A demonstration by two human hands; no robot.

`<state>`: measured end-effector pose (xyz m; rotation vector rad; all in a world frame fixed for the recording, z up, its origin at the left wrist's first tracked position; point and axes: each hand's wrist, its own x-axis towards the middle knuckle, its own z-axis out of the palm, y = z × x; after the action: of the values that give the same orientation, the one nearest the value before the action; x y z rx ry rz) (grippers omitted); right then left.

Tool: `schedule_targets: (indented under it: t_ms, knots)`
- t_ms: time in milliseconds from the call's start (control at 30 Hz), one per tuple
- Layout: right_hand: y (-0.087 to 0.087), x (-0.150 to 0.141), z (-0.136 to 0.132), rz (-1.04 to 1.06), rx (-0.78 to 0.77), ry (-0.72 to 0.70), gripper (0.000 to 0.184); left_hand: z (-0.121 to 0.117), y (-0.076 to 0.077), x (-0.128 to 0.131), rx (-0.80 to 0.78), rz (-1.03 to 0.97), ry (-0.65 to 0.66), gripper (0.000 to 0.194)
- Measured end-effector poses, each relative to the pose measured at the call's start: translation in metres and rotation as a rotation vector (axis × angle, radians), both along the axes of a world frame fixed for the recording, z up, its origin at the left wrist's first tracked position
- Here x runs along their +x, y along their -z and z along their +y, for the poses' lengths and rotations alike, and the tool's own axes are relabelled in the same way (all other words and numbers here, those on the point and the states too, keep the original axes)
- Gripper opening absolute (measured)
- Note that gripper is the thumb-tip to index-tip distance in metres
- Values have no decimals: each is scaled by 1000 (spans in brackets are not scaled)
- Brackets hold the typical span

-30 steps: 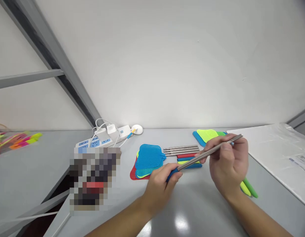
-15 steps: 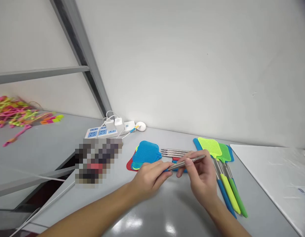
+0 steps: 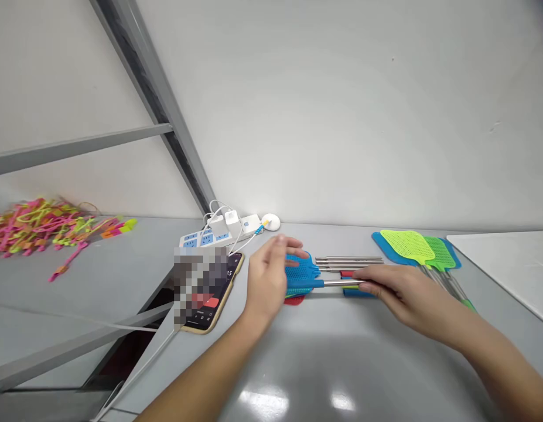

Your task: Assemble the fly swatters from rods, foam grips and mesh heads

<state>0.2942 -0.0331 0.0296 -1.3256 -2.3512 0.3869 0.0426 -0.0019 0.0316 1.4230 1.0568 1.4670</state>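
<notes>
My right hand [image 3: 398, 290] pinches the steel rod of a blue-handled fly swatter handle [image 3: 313, 284], held level above the table. My left hand [image 3: 266, 278] is open with fingers curved and apart, at the left end of that blue grip; whether the palm touches the end is hidden. Beneath lies a stack of fly swatters, with a blue mesh head [image 3: 303, 268] on top and a red one [image 3: 294, 300] below. Their steel rods [image 3: 350, 261] stretch right, and a dark blue grip [image 3: 357, 293] shows under my right fingers.
Yellow-green [image 3: 405, 245], green and blue fly swatters lie fanned at the right, beside a white sheet-like package [image 3: 512, 264]. Left of my hands are a phone [image 3: 222, 299] and a power strip [image 3: 198, 240] with chargers. Colourful small items [image 3: 38, 225] are piled at far left, past a metal frame [image 3: 161, 111].
My left hand has let go of the handle and opened. My right hand has moved right and turned palm down, pinching the rod. The view has shifted, and more of the phone shows.
</notes>
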Motion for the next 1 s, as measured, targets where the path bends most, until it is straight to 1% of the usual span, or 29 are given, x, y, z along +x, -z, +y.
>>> schedule_targets:
  t_ms: [67, 133, 233, 367, 500, 567, 633, 667, 733, 800, 833, 867, 900, 1000]
  knots:
    - [11, -7, 2, -11, 78, -62, 26, 5, 1, -1, -95, -228, 52, 52]
    - [19, -10, 4, -28, 136, -92, 25, 6, 3, 0, -137, -320, 116, 57]
    - [23, -11, 4, -38, 173, -94, 24, 2, 7, 4, -211, -294, 174, 64]
    - [20, -14, 3, -73, 180, -99, 23, -7, 11, 12, -306, -218, 178, 68]
    - [17, -15, 2, -119, 161, -98, 24, -12, 13, 18, -332, -149, 164, 66]
    - [16, -14, 3, -108, 147, -98, 24, -13, 13, 19, -315, -82, 164, 60]
    - [15, -14, 4, -58, 123, -100, 23, -13, 11, 18, -251, 39, 177, 50]
    - [14, -14, 4, -23, 112, -100, 22, -13, 10, 17, -190, 145, 181, 43]
    - [13, -16, 5, 46, 124, -90, 20, -13, 9, 15, -8, 465, 186, 33]
    - [13, -19, 5, 97, 185, -72, 19, -12, 8, 12, 184, 873, 212, 28]
    - [13, -21, 6, 124, 224, -52, 18, -11, 9, 11, 244, 1041, 225, 26]
    - [14, -22, 6, 158, 260, -21, 19, -10, 10, 10, 273, 1161, 229, 24]
    - [14, -24, 6, 201, 289, 19, 23, -7, 11, 8, 273, 1232, 219, 23]
    - [18, -28, 8, 337, 345, 173, 41, 5, 12, 0, 198, 1271, 86, 23]
